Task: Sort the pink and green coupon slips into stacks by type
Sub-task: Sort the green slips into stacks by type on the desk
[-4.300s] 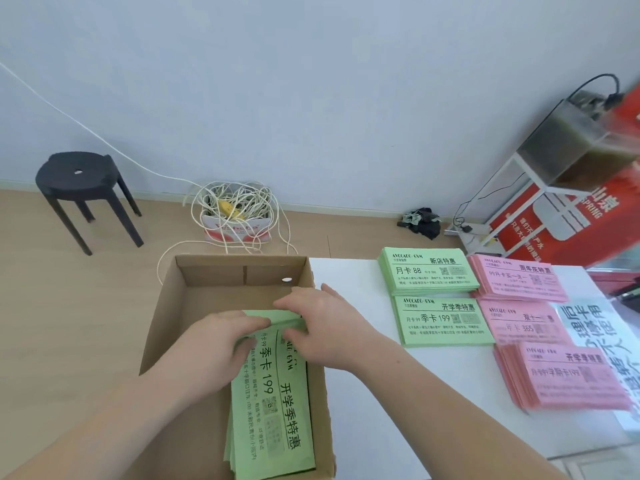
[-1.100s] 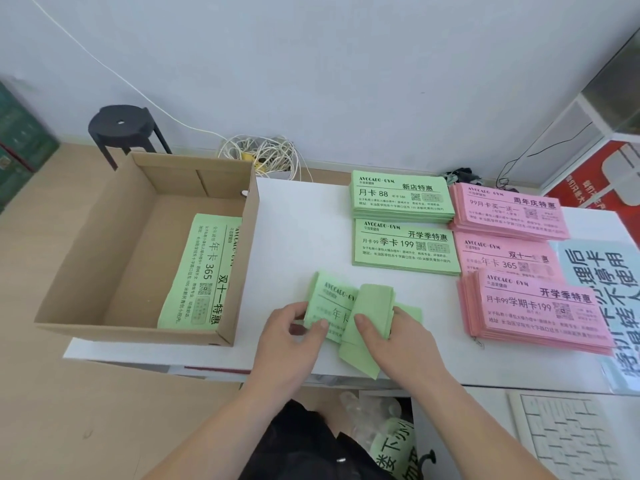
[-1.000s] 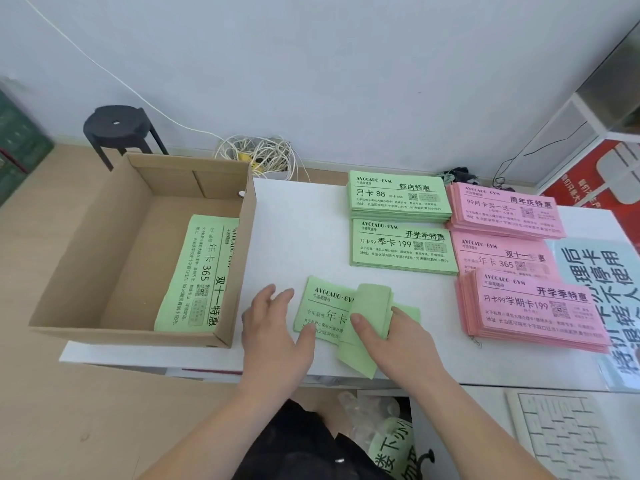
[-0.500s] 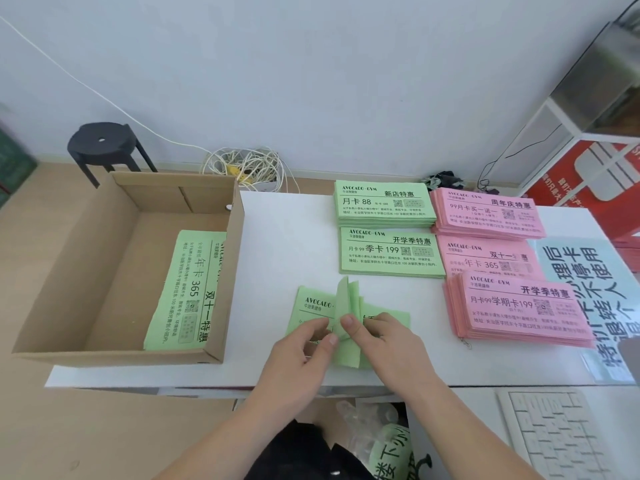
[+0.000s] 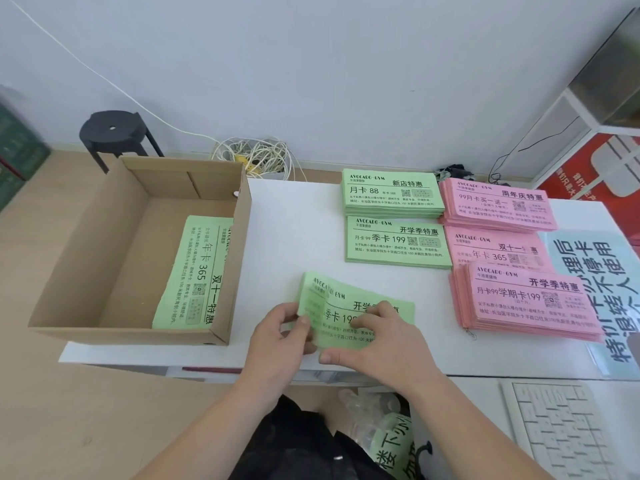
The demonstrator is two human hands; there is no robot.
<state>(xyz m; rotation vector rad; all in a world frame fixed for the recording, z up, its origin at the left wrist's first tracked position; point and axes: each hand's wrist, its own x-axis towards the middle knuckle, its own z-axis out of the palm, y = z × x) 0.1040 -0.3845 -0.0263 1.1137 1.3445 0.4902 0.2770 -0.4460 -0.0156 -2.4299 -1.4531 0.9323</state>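
Observation:
A loose bundle of green slips [image 5: 341,297] lies on the white table [image 5: 294,237] near its front edge, printed side up. My left hand [image 5: 277,329] pinches the bundle's left edge, thumb on top. My right hand [image 5: 379,341] rests on the bundle's right half, fingers laid over the print and thumb along the near edge. Behind them are two sorted green stacks [image 5: 391,194] [image 5: 398,242]. To their right sit three pink stacks [image 5: 497,204] [image 5: 495,251] [image 5: 526,304]. More green slips [image 5: 195,271] lie in the cardboard box [image 5: 135,237] on the left.
The box overhangs the table's left end. A blue printed sheet [image 5: 588,271] lies at the right edge and a white keyboard [image 5: 568,431] at the lower right. Beyond the table are a black stool [image 5: 110,129] and a tangle of white cable [image 5: 256,161].
The green slip that stood folded up between my hands half a second ago now lies flat on the bundle. My right hand has spread over it, and my left hand has shifted to the left edge.

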